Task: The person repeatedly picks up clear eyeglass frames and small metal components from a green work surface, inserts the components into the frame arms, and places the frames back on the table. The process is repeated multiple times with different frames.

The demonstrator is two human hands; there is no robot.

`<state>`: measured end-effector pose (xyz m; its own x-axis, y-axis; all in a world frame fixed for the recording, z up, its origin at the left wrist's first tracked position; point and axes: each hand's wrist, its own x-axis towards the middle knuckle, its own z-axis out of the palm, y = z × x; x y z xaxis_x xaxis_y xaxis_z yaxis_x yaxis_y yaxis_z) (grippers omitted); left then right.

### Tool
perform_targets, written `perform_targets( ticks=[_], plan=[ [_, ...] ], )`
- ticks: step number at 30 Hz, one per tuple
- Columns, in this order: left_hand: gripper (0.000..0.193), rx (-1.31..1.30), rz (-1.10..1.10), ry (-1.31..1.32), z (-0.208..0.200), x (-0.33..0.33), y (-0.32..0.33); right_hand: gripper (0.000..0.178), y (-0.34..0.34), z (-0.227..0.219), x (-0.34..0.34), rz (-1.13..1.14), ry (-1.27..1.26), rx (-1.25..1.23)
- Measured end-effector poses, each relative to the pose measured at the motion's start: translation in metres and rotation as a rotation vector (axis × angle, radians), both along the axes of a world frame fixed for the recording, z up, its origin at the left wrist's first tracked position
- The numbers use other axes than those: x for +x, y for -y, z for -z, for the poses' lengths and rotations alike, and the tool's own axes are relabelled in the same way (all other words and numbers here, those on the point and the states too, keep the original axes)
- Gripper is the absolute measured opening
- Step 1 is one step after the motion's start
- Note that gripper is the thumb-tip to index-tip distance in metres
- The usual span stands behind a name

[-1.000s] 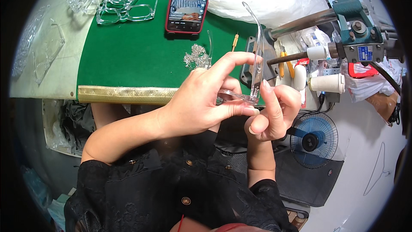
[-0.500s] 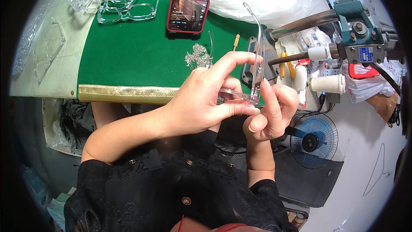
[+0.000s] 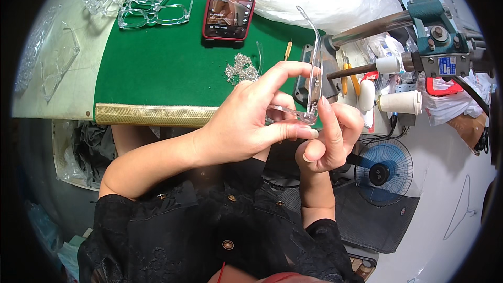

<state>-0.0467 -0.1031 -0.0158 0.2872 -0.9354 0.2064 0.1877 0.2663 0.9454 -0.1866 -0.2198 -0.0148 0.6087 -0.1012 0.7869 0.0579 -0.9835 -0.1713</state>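
My left hand (image 3: 243,118) is closed on a clear plastic eyeglass frame (image 3: 285,111), thumb below and index finger up along one temple. That temple (image 3: 316,47) stands upright, with small metal hinge parts near its lower end. The other temple (image 3: 259,57) shows behind my knuckles. Close on the right, my right hand (image 3: 335,133) is curled, its index fingertip beside the hinge; whatever it may pinch is hidden. Beyond my left hand, a small pile of silvery metal pieces (image 3: 241,68) lies on the green mat (image 3: 157,68).
A stack of clear frames (image 3: 157,15) sits at the far left, and a lit phone (image 3: 233,5) stands at the back. A brass-coloured screwdriver (image 3: 288,50) lies near the press (image 3: 429,31). Yellow-handled pliers (image 3: 350,76), a white cup (image 3: 401,102) and a blue fan (image 3: 382,173) are right.
My hands and the eyeglass frame have barely shifted; the upright temple leans very slightly differently. The picture on the phone screen has changed.
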Motion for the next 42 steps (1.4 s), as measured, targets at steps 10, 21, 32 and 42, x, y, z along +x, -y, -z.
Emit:
perform_targets(
  ticks=[10, 21, 32, 42],
  plan=[
    [0.068, -0.027, -0.020, 0.006, 0.002, -0.001, 0.002, 0.070, 0.000, 0.001, 0.002, 0.056, -0.004, 0.033],
    [0.068, -0.066, -0.082, 0.237, 0.005, -0.003, 0.018, 0.049, 0.008, -0.007, 0.003, -0.279, -0.040, 0.945],
    [0.021, -0.306, -0.088, 0.333, 0.015, -0.024, 0.091, 0.035, 0.066, -0.022, -0.024, -0.219, 0.202, 1.044],
    [0.013, -0.376, -0.149, 0.224, 0.008, -0.044, 0.132, 0.042, 0.100, -0.039, -0.032, -0.209, 0.137, 1.050]
  ],
)
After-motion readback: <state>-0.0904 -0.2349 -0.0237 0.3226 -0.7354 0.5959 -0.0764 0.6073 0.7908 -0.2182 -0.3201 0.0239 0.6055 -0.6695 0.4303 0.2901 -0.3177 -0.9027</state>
